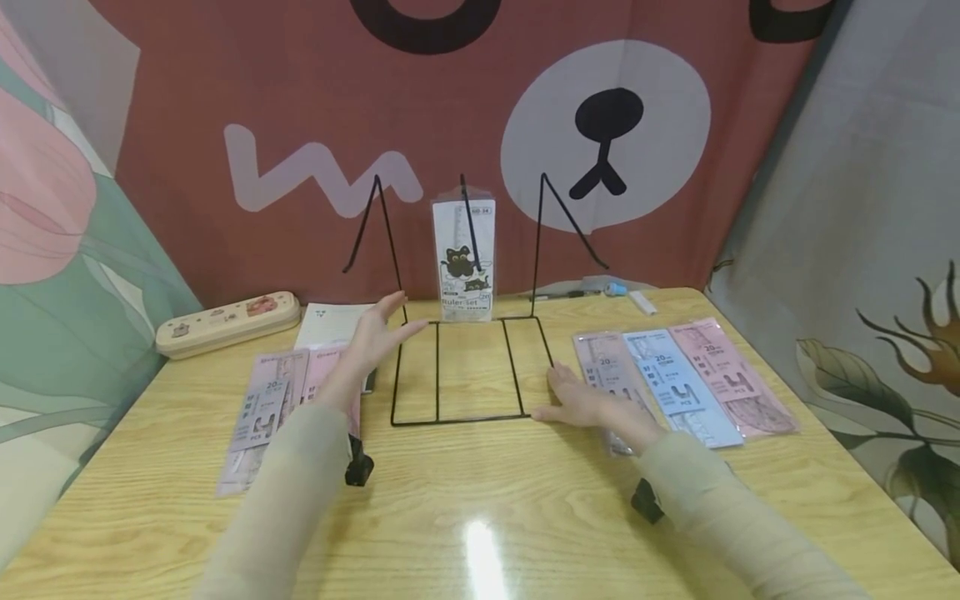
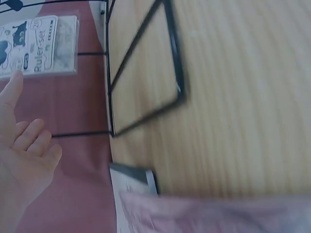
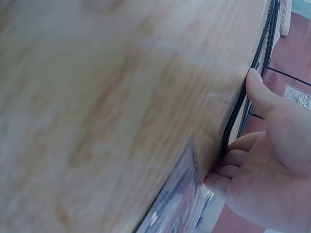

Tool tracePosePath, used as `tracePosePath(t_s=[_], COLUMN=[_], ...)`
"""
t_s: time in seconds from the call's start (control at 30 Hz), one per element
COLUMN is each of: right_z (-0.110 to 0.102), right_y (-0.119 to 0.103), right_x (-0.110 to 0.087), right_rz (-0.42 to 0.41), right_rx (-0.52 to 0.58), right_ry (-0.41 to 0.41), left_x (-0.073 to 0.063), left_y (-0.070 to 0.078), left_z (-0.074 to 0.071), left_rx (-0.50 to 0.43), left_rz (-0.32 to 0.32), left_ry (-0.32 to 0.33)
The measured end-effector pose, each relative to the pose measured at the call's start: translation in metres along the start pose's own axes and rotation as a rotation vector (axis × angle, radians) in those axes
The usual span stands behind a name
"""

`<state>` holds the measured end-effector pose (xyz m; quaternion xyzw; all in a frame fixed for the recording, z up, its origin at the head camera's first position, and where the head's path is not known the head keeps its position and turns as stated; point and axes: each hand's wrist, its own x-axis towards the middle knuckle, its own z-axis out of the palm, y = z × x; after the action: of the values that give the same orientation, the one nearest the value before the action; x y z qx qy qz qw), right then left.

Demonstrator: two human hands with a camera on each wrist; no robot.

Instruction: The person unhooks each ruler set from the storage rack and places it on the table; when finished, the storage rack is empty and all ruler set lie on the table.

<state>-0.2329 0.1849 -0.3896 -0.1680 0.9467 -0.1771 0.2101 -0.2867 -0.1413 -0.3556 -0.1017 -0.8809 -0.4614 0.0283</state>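
A black wire display rack [image 1: 480, 421] stands on the table, with a flat base and several tall hooked rods. From its middle hook hangs a white ruler set packet [image 1: 450, 218] with black cats printed on it. My left hand [image 1: 365, 343] is raised beside the rack's left upright, thumb and fingers spread, holding nothing. In the left wrist view its palm shows and the fingers are loose. My right hand [image 1: 583, 402] grips the base's right front corner, thumb [image 3: 262, 92] on the front wire and fingertips against the side wire.
Right of the rack lie a purple packet [image 1: 600, 354], a blue packet [image 1: 663, 367] and a pink packet [image 1: 720, 367]. More packets [image 1: 262, 408] lie at left, near a cream pencil case [image 1: 228, 323] and a white sheet [image 1: 337, 318]. Pens and a blue-capped item [image 1: 615, 289] sit at the back.
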Motion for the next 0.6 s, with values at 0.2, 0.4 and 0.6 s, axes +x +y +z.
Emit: tracePosePath(t_s=[0.2,0.4,0.6], right_z=[-0.001,-0.002,-0.002], right_y=[0.0,-0.002,-0.002], right_x=[0.0,-0.001,-0.001], right_rz=[-0.009,-0.017,-0.003], right_rx=[0.001,0.012,0.007], right_ry=[0.003,0.004,0.003], left_x=[0.016,0.027,0.035], left_y=[0.014,0.024,0.03], left_z=[0.019,0.039,0.052], left_rx=[-0.06,-0.177,-0.224], left_rz=[0.001,-0.018,-0.047], left_ry=[-0.001,0.013,0.036])
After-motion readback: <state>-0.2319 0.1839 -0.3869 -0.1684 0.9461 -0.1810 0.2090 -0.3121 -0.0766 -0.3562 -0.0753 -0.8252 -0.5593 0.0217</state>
